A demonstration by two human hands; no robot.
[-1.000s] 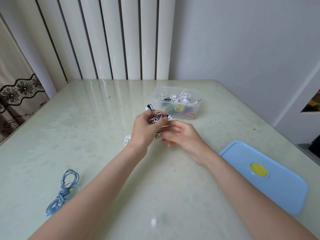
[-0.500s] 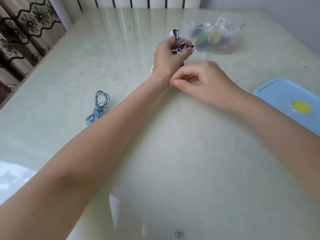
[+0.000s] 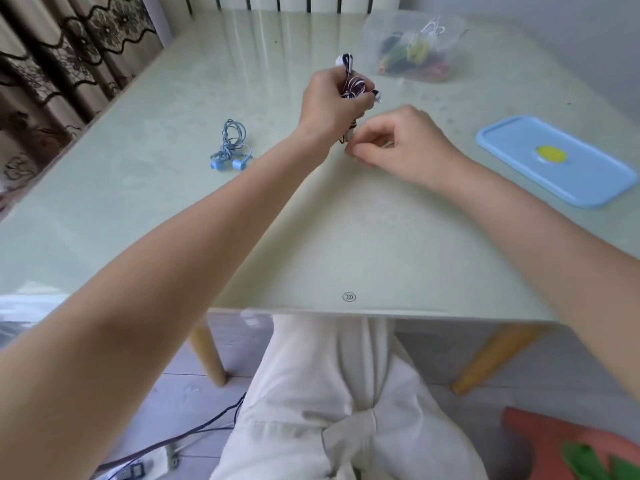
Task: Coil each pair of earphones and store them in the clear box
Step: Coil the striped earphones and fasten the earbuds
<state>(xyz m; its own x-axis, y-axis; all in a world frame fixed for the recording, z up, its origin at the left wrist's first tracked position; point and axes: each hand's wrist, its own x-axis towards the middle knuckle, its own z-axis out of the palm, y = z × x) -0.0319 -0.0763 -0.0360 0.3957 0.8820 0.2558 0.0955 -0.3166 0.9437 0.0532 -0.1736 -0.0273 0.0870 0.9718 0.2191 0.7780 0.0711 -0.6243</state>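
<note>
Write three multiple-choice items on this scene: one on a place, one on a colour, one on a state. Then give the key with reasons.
1. Where does the blue lid lie?
A. on the clear box
B. on the table, on the person's right
C. on the floor

2. What colour are the coiled earphones lying loose on the table?
A. light blue
B. red
C. yellow

3. What is the left hand doing?
A. resting flat
B. gripping black-and-white earphones
C. holding the lid

Key:
1 B, the lid lies flat on the table, apart from the clear box.
2 A, cable and buds are light blue.
3 B, its fingers are curled round the wound cable.
</note>
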